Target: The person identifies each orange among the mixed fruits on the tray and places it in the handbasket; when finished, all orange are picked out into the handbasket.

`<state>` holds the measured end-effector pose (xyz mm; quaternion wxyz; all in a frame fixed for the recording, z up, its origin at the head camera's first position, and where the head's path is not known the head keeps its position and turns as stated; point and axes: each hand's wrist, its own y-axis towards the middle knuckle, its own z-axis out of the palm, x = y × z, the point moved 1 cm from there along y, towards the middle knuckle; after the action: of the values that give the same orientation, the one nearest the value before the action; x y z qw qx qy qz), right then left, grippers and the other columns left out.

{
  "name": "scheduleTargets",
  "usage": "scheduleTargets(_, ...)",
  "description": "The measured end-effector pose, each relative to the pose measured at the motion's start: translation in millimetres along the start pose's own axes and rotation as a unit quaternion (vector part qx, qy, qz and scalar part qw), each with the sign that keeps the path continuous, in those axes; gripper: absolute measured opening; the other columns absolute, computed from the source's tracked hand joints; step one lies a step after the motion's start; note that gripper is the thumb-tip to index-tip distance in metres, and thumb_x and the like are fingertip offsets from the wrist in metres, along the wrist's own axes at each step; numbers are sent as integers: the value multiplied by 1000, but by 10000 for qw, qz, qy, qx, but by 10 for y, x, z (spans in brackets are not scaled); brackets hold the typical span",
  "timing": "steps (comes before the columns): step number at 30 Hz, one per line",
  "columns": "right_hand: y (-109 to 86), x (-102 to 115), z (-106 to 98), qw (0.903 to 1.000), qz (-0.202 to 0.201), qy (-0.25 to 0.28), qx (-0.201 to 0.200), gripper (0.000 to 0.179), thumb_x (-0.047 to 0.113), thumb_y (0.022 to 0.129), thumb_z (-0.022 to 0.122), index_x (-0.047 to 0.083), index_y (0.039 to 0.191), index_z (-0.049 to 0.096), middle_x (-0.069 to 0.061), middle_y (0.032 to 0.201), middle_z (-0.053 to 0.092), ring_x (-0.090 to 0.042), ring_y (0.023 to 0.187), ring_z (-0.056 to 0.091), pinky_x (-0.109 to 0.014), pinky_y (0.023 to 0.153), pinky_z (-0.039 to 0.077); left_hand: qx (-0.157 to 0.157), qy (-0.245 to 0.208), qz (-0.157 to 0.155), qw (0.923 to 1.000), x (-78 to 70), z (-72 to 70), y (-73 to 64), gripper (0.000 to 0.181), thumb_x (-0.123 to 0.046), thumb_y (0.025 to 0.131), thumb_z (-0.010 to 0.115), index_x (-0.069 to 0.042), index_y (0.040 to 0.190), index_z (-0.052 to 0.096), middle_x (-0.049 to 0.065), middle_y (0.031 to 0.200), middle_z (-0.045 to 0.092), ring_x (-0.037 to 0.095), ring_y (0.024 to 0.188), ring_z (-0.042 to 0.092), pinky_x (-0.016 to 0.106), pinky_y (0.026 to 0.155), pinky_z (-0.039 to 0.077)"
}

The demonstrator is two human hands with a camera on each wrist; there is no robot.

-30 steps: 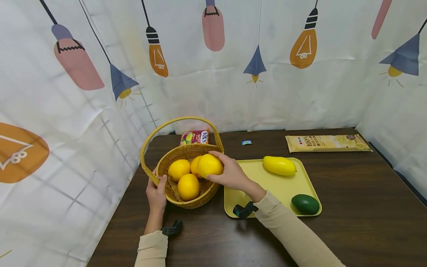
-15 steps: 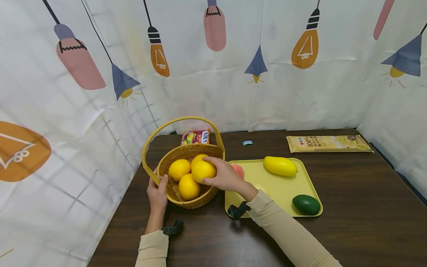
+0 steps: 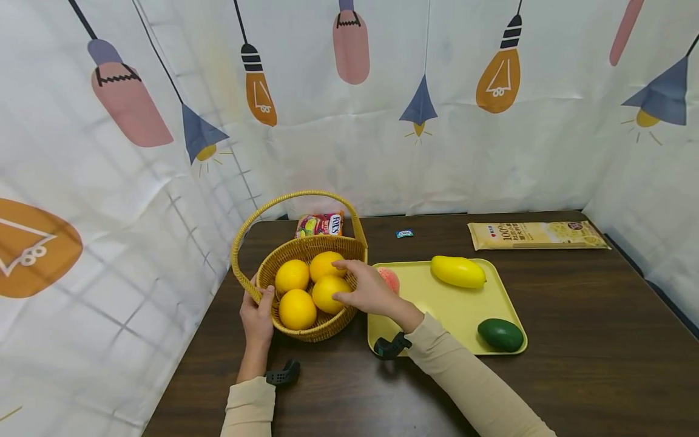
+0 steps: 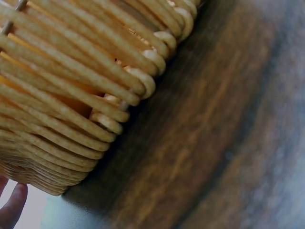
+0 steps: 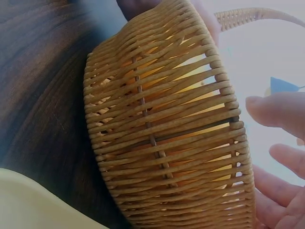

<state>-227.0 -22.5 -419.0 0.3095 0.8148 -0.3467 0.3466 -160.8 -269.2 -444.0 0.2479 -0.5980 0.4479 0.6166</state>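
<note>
A woven yellow basket (image 3: 327, 332) with a tall handle stands at the left of the table, holding several yellow-orange oranges. My left hand (image 3: 258, 321) grips its left rim, thumb over the edge. Over the right side of the rim is my right hand (image 3: 374, 291), thumb and fingers apart around the right-hand orange (image 3: 327, 294), which rests among the others. In the right wrist view the right hand's fingers (image 5: 274, 186) are spread beyond the basket's wall (image 5: 167, 129). The left wrist view shows the basket's weave (image 4: 62, 86) close up and a fingertip (image 4: 14, 207).
Right of the basket lies a pale yellow tray (image 3: 437, 309) with a pinkish peach (image 3: 389, 279), a yellow mango-like fruit (image 3: 457, 271) and a dark green avocado (image 3: 500, 335). Behind are a candy bag (image 3: 319, 225), a small blue wrapped candy (image 3: 404, 233) and a long yellow packet (image 3: 537, 235).
My right hand has moved left and down with an orange, set it in the basket and let go. The front orange has shifted left. My left hand stays on the rim.
</note>
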Motion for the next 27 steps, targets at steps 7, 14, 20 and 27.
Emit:
scheduleTargets(7,-239,48,-19,9992,-109,312,-216,54,24,91,70,5,138,53,-7,138,54,-30,126,50,-46,101,42,-30,59,-12,10000,0,0,-6,48,-20,100,56,1,141,48,4,96,51,13,94,51,14,75,44)
scheduleTargets(14,-434,183,-125,9992,-234,110,-297,47,24,92,70,11,135,56,1,136,54,-18,126,50,-43,101,43,-3,-140,-42,9999,-16,-19,20,48,-20,100,56,2,142,47,20,111,55,24,109,51,14,77,42)
scheduleTargets(20,-498,235,-345,9989,-228,-93,-403,42,25,91,70,18,132,60,1,133,59,-18,125,52,-44,102,42,108,-224,-68,9997,1,-20,30,50,-15,99,56,2,144,44,27,140,47,37,127,46,9,81,43)
scheduleTargets(27,-544,138,-569,9996,-73,-270,27,40,28,94,67,16,132,61,0,132,61,-20,123,55,-46,99,44,110,-61,-14,9999,-5,-10,31,47,-18,100,55,3,141,47,22,117,55,20,101,52,16,74,45)
